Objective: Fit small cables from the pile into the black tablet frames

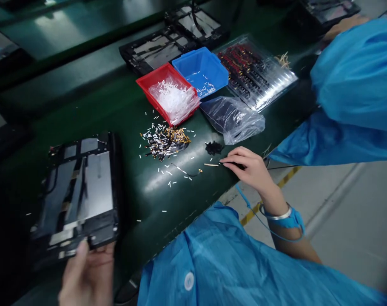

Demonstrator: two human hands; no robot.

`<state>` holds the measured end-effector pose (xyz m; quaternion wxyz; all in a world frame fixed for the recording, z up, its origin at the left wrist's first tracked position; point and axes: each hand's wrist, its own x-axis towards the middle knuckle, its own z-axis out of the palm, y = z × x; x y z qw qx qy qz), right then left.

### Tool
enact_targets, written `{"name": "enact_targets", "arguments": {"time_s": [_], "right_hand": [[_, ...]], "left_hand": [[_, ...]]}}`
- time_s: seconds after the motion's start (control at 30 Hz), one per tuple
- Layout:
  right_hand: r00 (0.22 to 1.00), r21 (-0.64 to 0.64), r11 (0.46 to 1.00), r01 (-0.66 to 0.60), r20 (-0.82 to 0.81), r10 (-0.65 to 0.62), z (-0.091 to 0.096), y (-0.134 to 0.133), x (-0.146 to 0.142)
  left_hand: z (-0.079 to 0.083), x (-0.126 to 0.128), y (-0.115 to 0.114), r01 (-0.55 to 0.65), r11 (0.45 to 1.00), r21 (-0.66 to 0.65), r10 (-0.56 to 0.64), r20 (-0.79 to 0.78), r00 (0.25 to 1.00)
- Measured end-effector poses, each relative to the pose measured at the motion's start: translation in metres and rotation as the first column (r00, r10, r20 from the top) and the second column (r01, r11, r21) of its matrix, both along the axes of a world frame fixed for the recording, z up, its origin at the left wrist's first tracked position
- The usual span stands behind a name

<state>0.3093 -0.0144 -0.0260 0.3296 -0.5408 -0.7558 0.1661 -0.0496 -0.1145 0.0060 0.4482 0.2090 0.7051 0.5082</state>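
My left hand (86,272) grips the near edge of an opened tablet (98,182), thumb on top and fingers beneath. The tablet is tilted and blurred; silvery panels and dark ribbon cables show inside it. Over the bench's front edge, my right hand (252,168) has thumb and fingers pinched together. A small black piece (220,163) shows at its fingertips. Just left of them lies a thin pale stick (211,165). A little pile of black pieces (214,148) is beyond the fingers. Left of that lies a thin cable (192,174) with a gold-coloured end.
Behind are a red bin (145,85) with a bag of white bits, a blue bin (219,70), a clear bag (234,121) and a clear tray (276,87) of parts. A heap of small connectors (168,140) spreads nearby. A co-worker's blue sleeve (353,80) is at right.
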Motion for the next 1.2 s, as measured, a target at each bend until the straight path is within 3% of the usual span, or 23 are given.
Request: {"name": "enact_targets", "arguments": {"time_s": [0.1, 0.2, 0.27, 0.33, 0.4, 0.43, 0.47, 0.53, 0.6, 0.67, 0.73, 1.0, 1.2], "right_hand": [[1.000, -0.005, 1.000, 0.007, -0.001, -0.007, -0.004, -0.001, 0.001], [1.000, -0.028, 1.000, 0.013, -0.009, -0.013, -0.006, -0.002, 0.001], [1.000, -0.043, 0.999, 0.015, -0.017, -0.015, -0.006, -0.002, 0.001], [0.999, -0.044, 0.998, 0.035, -0.012, -0.036, -0.005, -0.003, -0.002], [0.995, -0.026, 0.995, 0.094, -0.013, -0.095, -0.004, -0.007, -0.011], [0.991, -0.016, 0.991, 0.135, -0.024, -0.135, -0.003, -0.011, -0.018], [0.983, -0.008, 0.984, 0.177, -0.043, -0.177, -0.003, -0.014, -0.026], [0.965, -0.004, 0.969, 0.247, -0.089, -0.246, -0.002, -0.023, -0.047], [0.952, -0.001, 0.957, 0.289, -0.106, -0.287, -0.003, -0.029, -0.068], [0.941, 0.018, 0.944, 0.329, -0.087, -0.326, -0.006, -0.030, -0.084], [0.931, 0.051, 0.930, 0.364, -0.053, -0.361, -0.010, -0.029, -0.093], [0.924, 0.157, 0.920, 0.360, 0.073, -0.374, -0.015, -0.021, -0.097], [0.918, 0.305, 0.913, 0.269, 0.206, -0.339, -0.018, -0.027, -0.099]], "left_hand": [[-0.007, 0.030, -0.026, -0.020, 0.994, -0.105, 0.037, 0.167, 0.985], [-0.006, 0.046, -0.044, 0.239, 0.960, -0.147, -0.153, 0.438, 0.886], [0.002, 0.050, -0.052, 0.484, 0.865, -0.129, -0.317, 0.608, 0.728], [0.012, 0.050, -0.050, 0.698, 0.715, -0.039, -0.531, 0.618, 0.579], [0.020, 0.049, -0.035, 0.837, 0.541, 0.079, -0.811, 0.312, 0.495], [0.023, 0.049, -0.022, 0.890, 0.442, 0.115, -0.897, 0.037, 0.440], [0.024, 0.050, -0.007, 0.934, 0.339, 0.115, -0.896, -0.263, 0.358], [0.020, 0.057, 0.028, 0.992, 0.124, 0.002, -0.694, -0.714, 0.088], [0.011, 0.067, 0.058, 0.976, -0.001, -0.218, -0.471, -0.861, -0.193], [0.000, 0.078, 0.077, 0.920, -0.049, -0.388, -0.369, -0.849, -0.378], [-0.010, 0.085, 0.084, 0.885, -0.066, -0.462, -0.358, -0.817, -0.453], [-0.016, 0.085, 0.081, 0.883, -0.086, -0.462, -0.413, -0.790, -0.453], [-0.016, 0.087, 0.084, 0.889, -0.081, -0.451, -0.430, -0.789, -0.440]]}}
